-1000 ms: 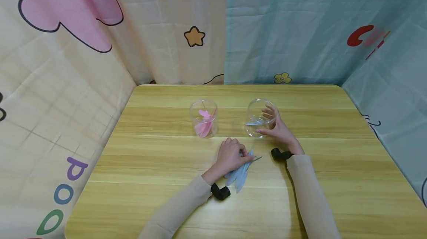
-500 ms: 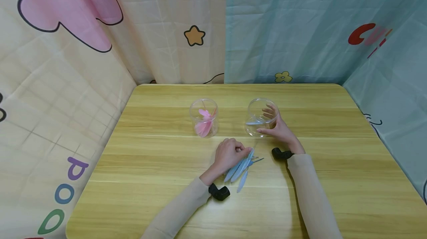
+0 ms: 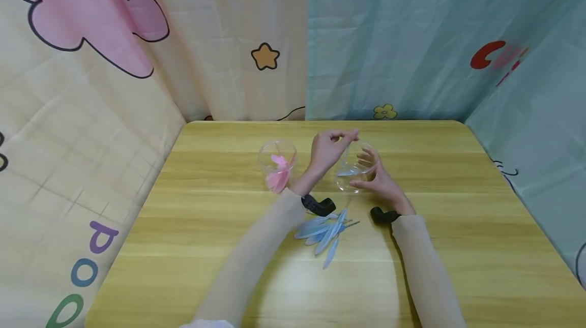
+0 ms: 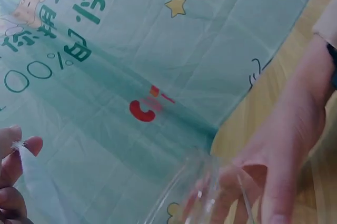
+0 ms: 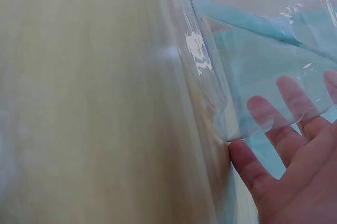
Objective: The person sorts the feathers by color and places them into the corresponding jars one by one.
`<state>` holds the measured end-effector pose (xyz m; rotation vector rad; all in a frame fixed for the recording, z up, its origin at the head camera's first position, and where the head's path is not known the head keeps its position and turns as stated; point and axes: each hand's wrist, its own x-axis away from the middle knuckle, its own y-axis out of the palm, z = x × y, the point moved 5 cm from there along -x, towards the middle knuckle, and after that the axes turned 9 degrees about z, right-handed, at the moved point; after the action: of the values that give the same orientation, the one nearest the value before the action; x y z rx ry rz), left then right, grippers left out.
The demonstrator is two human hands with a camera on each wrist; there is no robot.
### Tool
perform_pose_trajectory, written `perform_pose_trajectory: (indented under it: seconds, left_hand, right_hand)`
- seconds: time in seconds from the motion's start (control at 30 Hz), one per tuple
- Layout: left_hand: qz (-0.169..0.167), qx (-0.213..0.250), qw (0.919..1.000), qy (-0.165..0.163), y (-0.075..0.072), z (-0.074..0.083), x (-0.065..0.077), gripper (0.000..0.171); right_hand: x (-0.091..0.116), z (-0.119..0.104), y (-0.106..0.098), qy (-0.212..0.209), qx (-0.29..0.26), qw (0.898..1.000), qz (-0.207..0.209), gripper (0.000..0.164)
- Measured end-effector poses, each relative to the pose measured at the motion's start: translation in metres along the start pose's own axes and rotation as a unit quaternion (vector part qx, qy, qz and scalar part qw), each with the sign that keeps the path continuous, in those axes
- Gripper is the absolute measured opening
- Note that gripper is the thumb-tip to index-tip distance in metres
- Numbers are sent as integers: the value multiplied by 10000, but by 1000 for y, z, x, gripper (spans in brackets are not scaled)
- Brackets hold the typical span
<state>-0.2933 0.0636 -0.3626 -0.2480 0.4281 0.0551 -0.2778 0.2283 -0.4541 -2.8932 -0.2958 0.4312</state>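
Note:
My left hand [image 3: 327, 151] is raised over the rim of the right-hand clear plastic cup [image 3: 341, 181]. Between its thumb and finger, it pinches a pale blue feather [image 4: 45, 192] by the tip, and the feather hangs down. Around that cup's side curl the thumb and fingers of my right hand [image 3: 384, 181]. A blue feather [image 5: 253, 23] lies slanted inside the cup. Several loose blue feathers [image 3: 322, 231] form a fanned pile on the table, nearer than the cups.
Left of my left hand stands another clear cup [image 3: 265, 160] with pink feathers [image 3: 277, 180] in it. The wooden table [image 3: 183, 246] has printed curtains [image 3: 229, 23] behind and at both sides.
My left hand has picked a feather from the blue pile and carried it up and away to above the right cup. My right hand keeps its hold on the cup.

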Motion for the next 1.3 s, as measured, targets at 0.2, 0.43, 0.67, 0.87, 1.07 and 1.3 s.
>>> perform_pose_trajectory:
  seconds: [0.2,0.43,0.67,0.87,1.07,1.3]
  left_hand:
    - [606,980,9932,-160,21,10,-37,38]
    - [1278,1255,9835,-266,34,-7,-43,39]
    - [1056,228,9940,-146,36,-32,-29,30]
    - [1019,230,9945,104,24,-38,-12,28]
    - [764,309,9965,116,6,-49,24,22]
    - [-1116,-1527,9815,-287,4,-70,71,30]
  right_hand:
    - [1,4,0,-38,-123,9999,52,95]
    - [1,7,2,-87,-263,9996,8,93]
    - [2,5,3,-89,-3,10000,34,97]
    - [1,0,4,-129,87,9998,85,96]
    - [1,2,3,-131,132,9998,80,95]
    - [-1,3,1,-174,35,9998,70,96]
